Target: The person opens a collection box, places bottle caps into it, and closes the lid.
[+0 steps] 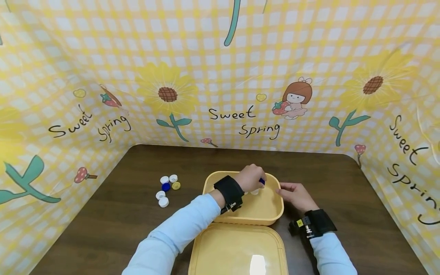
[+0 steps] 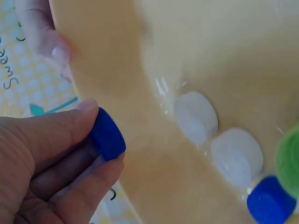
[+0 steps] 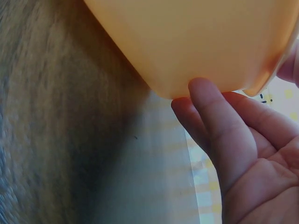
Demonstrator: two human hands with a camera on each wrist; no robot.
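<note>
My left hand (image 1: 249,178) is over the inside of a yellow plastic box (image 1: 247,220), pinching a blue bottle cap (image 2: 109,135) between thumb and fingers. On the box floor, the left wrist view shows two white caps (image 2: 196,116), another blue cap (image 2: 271,200) and part of a green cap (image 2: 288,161). From the right side, my right hand (image 1: 298,196) grips the box rim. Its thumb lies at the rim and its fingers (image 3: 210,100) press the outer wall. In the head view my left hand and wrist hide part of the box's inside.
Left of the box, several loose caps lie on the dark wooden table (image 1: 110,214): white caps (image 1: 163,202), a blue cap (image 1: 166,187) and a yellow cap (image 1: 176,185). A yellow lid (image 1: 237,248) lies in front of the box. Checked cloth (image 1: 220,76) surrounds the table.
</note>
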